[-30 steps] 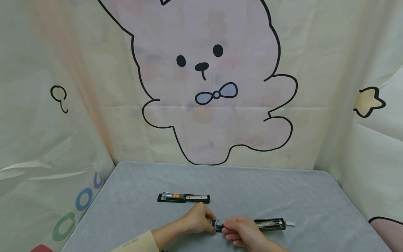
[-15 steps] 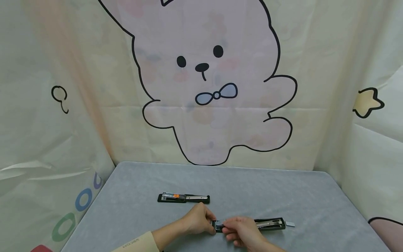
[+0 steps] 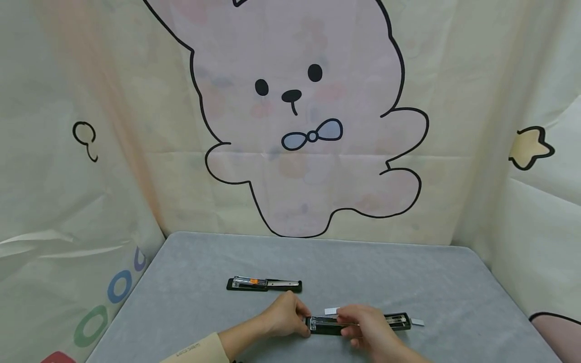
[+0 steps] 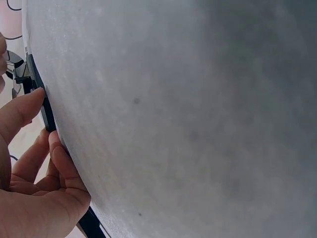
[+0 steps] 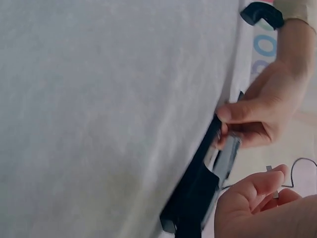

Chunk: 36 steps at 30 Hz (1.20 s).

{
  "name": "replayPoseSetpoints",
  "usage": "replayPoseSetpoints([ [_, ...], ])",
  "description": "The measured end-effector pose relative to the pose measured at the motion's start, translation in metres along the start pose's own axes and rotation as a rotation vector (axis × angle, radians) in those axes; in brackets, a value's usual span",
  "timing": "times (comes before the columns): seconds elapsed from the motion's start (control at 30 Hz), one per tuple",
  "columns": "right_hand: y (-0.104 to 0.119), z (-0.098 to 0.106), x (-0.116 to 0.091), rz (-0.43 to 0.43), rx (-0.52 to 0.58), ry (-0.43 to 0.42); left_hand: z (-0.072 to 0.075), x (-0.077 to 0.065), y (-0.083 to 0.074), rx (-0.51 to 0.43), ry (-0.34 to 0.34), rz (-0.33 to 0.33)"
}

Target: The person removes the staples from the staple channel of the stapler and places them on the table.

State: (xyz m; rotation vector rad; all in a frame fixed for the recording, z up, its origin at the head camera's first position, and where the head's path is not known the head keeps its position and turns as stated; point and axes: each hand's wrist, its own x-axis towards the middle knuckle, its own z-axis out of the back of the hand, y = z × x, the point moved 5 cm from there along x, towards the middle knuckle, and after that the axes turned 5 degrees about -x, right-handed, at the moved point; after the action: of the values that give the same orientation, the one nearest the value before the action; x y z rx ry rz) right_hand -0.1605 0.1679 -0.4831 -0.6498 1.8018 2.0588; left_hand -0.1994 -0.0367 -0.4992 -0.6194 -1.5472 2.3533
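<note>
A black stapler (image 3: 324, 325) lies opened out on the table, its metal magazine showing. My left hand (image 3: 285, 315) pinches the stapler's left end between thumb and fingers; in the left wrist view that hand (image 4: 39, 188) sits along the black edge. Above the stapler's middle, my right hand (image 3: 369, 327) pinches a short pale-silver staple strip (image 3: 331, 311), which sticks out leftward from the fingertips. The right wrist view shows part of this strip (image 5: 269, 168) behind the fingers. Part of the stapler is hidden behind the right hand.
A second black stapler (image 3: 285, 286), also opened, with an orange piece inside, lies farther back. Another small pale strip (image 3: 417, 322) lies at the near stapler's right end. Printed cloth (image 3: 295, 201) hangs behind the grey table (image 3: 204, 257) and at both sides.
My right hand has moved right, off the stapler's left part, and the pale strip now shows between its fingers. More of the stapler's left part is uncovered. The left hand keeps its place.
</note>
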Motion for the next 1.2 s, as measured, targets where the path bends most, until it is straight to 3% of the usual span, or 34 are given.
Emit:
replayPoseSetpoints([
  [0.3,0.013,0.033,-0.013,0.064,0.029,0.106,0.001,-0.001,0.000,0.005,-0.001,-0.005],
  [0.47,0.020,0.053,-0.021,0.082,0.064,0.107,0.001,-0.002,0.000,0.001,0.004,0.005],
  [0.63,0.026,0.076,-0.028,0.108,0.099,0.144,0.001,-0.003,0.000,0.009,0.004,-0.027],
  [1.03,0.023,0.121,-0.037,0.093,0.139,0.237,0.001,-0.002,0.001,0.006,0.001,-0.036],
  [1.2,0.013,0.140,-0.037,0.044,0.180,0.207,0.001,-0.002,0.000,0.019,0.006,-0.044],
])
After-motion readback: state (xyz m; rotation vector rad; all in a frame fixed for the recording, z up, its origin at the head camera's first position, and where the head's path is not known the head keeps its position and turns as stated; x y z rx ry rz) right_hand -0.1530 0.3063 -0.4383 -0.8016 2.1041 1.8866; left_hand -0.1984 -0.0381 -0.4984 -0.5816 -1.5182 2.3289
